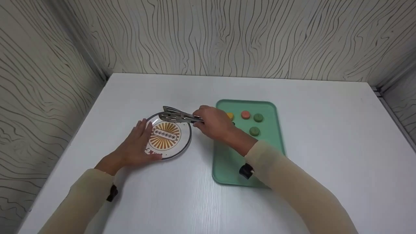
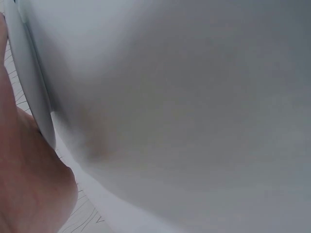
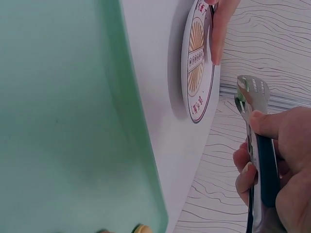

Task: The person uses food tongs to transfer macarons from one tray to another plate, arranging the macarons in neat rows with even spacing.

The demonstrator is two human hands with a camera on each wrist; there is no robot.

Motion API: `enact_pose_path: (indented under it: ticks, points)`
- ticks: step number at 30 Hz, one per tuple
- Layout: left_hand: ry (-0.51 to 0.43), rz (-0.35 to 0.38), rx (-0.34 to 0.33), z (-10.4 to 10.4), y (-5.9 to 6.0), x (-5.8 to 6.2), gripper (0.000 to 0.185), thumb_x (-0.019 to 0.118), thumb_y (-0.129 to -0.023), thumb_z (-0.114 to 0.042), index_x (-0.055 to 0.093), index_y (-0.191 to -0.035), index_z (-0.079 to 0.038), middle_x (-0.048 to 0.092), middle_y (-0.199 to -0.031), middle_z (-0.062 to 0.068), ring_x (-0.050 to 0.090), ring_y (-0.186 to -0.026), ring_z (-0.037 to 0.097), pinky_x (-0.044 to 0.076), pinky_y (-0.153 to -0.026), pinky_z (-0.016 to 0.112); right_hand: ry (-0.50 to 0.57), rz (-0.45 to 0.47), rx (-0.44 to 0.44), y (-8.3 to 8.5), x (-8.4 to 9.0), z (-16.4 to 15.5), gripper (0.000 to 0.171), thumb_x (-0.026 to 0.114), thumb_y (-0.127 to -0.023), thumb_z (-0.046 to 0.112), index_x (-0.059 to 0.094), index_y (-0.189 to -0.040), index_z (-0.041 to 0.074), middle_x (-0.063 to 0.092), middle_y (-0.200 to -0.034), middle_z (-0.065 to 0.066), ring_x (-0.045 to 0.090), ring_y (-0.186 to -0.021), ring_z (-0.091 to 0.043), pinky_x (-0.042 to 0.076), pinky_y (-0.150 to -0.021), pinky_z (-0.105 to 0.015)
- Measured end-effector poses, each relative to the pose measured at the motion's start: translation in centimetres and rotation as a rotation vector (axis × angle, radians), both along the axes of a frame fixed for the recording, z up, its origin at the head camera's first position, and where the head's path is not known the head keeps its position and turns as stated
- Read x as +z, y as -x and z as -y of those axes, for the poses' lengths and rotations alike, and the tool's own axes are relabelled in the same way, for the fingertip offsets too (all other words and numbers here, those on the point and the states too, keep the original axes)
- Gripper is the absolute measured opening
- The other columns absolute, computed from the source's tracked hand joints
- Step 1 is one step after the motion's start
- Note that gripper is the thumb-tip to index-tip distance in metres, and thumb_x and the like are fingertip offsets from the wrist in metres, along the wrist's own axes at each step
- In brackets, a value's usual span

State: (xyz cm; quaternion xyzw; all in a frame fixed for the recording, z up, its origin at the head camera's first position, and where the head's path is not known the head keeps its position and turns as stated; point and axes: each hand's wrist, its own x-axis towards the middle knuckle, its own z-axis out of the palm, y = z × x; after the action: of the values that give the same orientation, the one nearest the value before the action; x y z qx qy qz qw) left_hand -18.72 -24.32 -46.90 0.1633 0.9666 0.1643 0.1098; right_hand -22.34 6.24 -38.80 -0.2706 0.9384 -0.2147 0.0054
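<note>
Closest to you are your own sleeves, pale beige, with a small black band showing at each wrist. Past the right sleeve sits a mint green tray on the white table, long side running near to far. At its far end there are small round pieces: a yellow one half hidden behind your right hand, an orange one, and two green ones, the second a bit nearer. Nothing lies between the tray and the plate except bare table.

Your right hand has its fingers curled round the handle of a pair of metal tongs, thumb on top in the right wrist view. The slotted tips are pressed close together and hang over the far edge of the plate, empty as far as you can see.

The plate is just left of the tray: round, white, dark rim, with an orange sunburst and a row of small circles in the middle. Your left hand lies flat with fingers straight along its left side, touching the rim. The left wrist view is basically just blurry white.
</note>
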Motion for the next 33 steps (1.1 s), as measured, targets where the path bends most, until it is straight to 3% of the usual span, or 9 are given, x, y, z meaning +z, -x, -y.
enact_pose_path:
  ticks: [11, 18, 25, 33]
  points:
    - [0.011, 0.01, 0.003, -0.1, 0.1, 0.2, 0.13, 0.063, -0.08, -0.079, 0.004, -0.161, 0.004, -0.004, -0.169, 0.023, -0.007, -0.155, 0.04, 0.01, -0.124, 0.055, -0.044, 0.0, -0.018, 0.8, -1.1, 1.6, 0.017, 0.07, -0.098, 0.016, 0.076, -0.112, 0.008, 0.069, -0.1, -0.005, 0.064, -0.085, -0.019, 0.056, -0.079, -0.039]
    - [0.007, 0.003, -0.012, 0.1, 0.1, 0.0, 0.131, 0.064, -0.08, -0.078, 0.003, -0.16, 0.006, -0.004, -0.168, 0.025, -0.007, -0.155, 0.041, 0.01, -0.124, 0.054, -0.046, 0.047, -0.02, 1.0, -1.9, 2.8, 0.019, 0.07, -0.098, 0.015, 0.075, -0.114, 0.007, 0.07, -0.103, -0.007, 0.065, -0.089, -0.02, 0.056, -0.083, -0.04]
    - [-0.014, 0.002, -0.02, 0.1, 0.1, 0.1, 0.131, 0.065, -0.081, -0.076, 0.002, -0.16, 0.007, -0.006, -0.168, 0.026, -0.008, -0.155, 0.041, 0.009, -0.124, 0.055, -0.056, 0.059, -0.022, 0.9, -2.2, 4.0, 0.017, 0.069, -0.098, 0.016, 0.075, -0.11, 0.006, 0.07, -0.103, -0.008, 0.065, -0.088, -0.022, 0.055, -0.08, -0.04]
    - [0.002, -0.009, -0.04, 0.2, 0.1, -0.1, 0.129, 0.062, -0.083, -0.076, 0.001, -0.159, 0.009, -0.005, -0.168, 0.026, -0.008, -0.155, 0.042, 0.007, -0.125, 0.055, -0.101, 0.077, -0.043, 0.8, -2.7, 4.8, 0.023, 0.066, -0.101, 0.02, 0.074, -0.116, 0.005, 0.069, -0.107, -0.009, 0.066, -0.096, -0.022, 0.056, -0.085, -0.039]
